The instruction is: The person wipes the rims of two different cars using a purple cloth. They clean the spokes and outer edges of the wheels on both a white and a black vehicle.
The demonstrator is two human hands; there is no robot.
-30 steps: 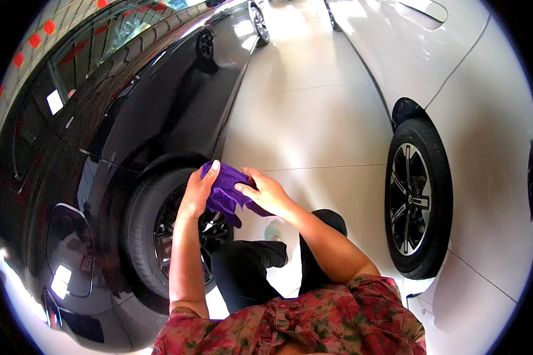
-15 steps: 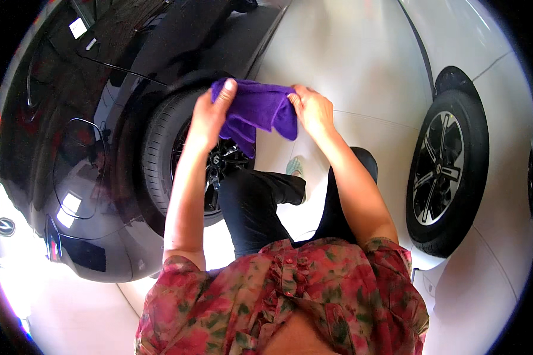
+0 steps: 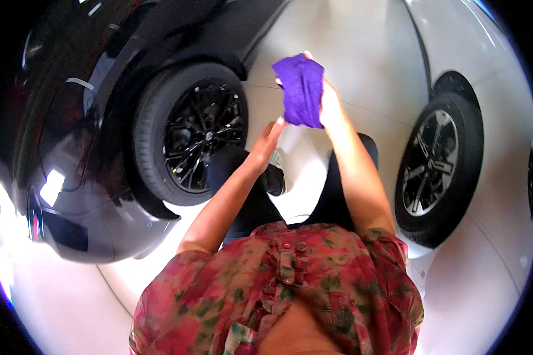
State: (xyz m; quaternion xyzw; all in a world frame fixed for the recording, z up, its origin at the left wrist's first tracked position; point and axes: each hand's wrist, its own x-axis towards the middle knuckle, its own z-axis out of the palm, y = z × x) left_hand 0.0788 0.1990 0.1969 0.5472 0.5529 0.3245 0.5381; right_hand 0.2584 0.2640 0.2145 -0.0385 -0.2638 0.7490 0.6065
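A purple cloth, folded into a smaller pad, is held up in front of me between the two cars. My right hand grips it from the right and from underneath; fingertips show past its top and left edges. At the cloth's lower left edge, my left hand is closed on it with the thumb at the border. Part of the left fingers is hidden. Left of the hands is the black wheel of a black car.
A light-coloured car stands close on my right, its wheel near my right knee. Pale tiled floor lies between the cars. My legs in black trousers are below my hands, beside the black car's wheel.
The cloth has gone from stretched loosely between both hands to a folded pad, farther right and over the floor. My left hand has moved right and down, away from before the black wheel.
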